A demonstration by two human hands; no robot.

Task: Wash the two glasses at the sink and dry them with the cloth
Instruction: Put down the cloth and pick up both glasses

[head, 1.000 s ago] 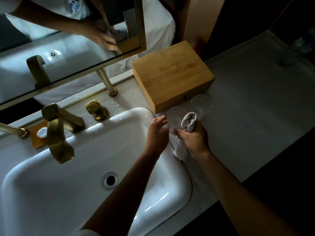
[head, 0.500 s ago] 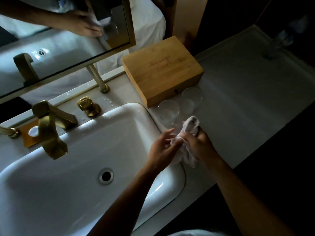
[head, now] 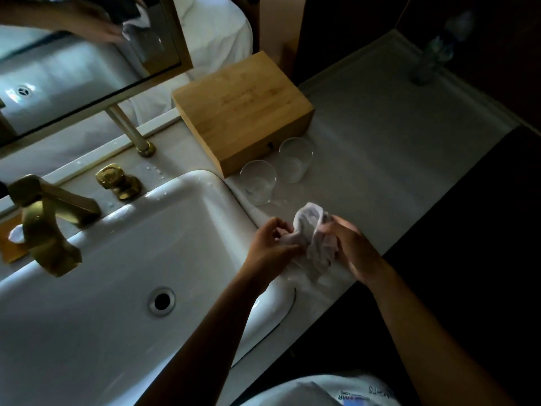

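We hold 1 crumpled white cloth (head: 314, 235) between our 2 hands: the left hand (head: 270, 249) pinches its near-left folds with curled fingers, and the right hand (head: 352, 249) is closed around its right side. The cloth is soft and bunched, hanging just over the countertop (head: 380, 159) at the sink's right rim.

Beyond the cloth, 2 clear round glasses stand upright on the countertop, free of our hands: the near glass (head: 258, 181) by the sink's back-right corner and the far glass (head: 295, 159) just beside it, both close against the front of 1 rectangular bamboo box (head: 243, 111).

The white glossy sink (head: 123, 218) fills the left, with 1 brass faucet (head: 46, 221) and 1 brass knob (head: 115, 181) at its back edge, droplets around them. The countertop's right half lies open toward the far corner, where 1 blurred bottle (head: 436, 48) stands.
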